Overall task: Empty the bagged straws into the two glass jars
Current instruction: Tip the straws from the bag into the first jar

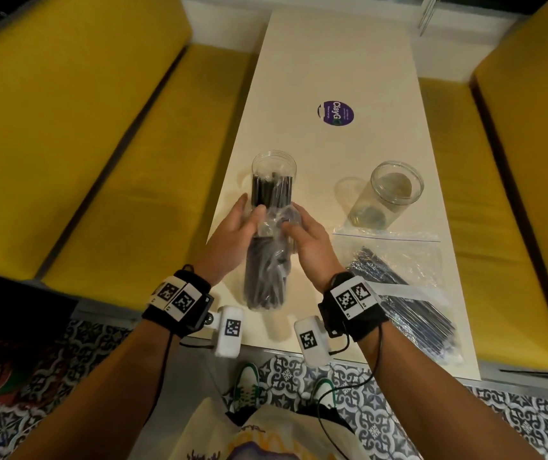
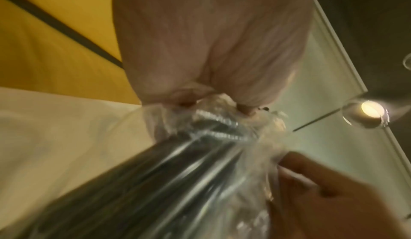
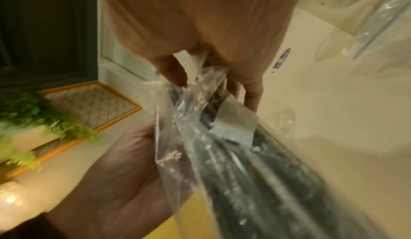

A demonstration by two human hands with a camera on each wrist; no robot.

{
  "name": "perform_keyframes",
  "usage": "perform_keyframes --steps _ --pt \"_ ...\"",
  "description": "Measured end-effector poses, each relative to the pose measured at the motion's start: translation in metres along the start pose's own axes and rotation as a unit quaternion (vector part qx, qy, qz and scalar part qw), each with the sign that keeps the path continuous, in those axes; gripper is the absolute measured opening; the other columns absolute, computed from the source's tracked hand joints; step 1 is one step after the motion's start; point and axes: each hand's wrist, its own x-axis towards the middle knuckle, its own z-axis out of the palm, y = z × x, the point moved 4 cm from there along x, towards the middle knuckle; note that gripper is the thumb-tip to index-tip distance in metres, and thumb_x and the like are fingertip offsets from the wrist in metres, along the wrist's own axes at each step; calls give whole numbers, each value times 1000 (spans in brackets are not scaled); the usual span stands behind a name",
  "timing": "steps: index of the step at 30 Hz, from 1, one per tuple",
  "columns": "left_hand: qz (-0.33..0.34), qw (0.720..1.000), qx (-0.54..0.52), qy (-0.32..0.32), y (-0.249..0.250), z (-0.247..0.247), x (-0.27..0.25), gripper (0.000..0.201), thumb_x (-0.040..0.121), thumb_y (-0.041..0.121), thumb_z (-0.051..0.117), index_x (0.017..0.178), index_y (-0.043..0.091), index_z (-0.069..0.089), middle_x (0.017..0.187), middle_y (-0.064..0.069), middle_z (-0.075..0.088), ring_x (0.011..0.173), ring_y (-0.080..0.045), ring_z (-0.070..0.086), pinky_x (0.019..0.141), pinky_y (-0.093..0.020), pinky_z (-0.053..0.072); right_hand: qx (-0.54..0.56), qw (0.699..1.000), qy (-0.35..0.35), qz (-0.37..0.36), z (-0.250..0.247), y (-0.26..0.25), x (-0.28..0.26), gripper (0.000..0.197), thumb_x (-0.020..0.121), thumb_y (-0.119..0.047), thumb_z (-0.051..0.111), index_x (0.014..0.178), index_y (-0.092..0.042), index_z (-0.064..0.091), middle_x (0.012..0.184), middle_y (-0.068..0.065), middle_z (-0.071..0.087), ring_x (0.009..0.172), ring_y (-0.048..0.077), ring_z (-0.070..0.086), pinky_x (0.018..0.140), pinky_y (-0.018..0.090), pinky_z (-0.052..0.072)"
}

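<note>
straws (image 1: 271,190) jar-deep, head view only

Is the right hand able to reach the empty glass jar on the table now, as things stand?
Probably yes, but not at once: the right hand is busy holding the bag of straws. The empty jar stands open to its right, with nothing between them; the second bag lies nearer.
</note>
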Motion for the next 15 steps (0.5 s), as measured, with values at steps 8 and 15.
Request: perform_keyframes --steps 8,15 --pt "-19 995 90 26 9 -2 -6 61 106 68 38 144 24 54 121 9 72 116 -12 68 108 -43 49 -42 998 -34 -20 7 -4 -2 63 103 -52 50 156 -22 33 142 1 63 126 17 65 113 50 49" --pt "-11 999 -40 13 4 -1 -6 87 83 78 70 138 12 56 124 -11 73 112 -28 75 101 -52 60 -60 997 -24 -40 11 -13 -4 32 112 -34 43 139 -18 45 122 2 61 110 22 67 103 47 55"
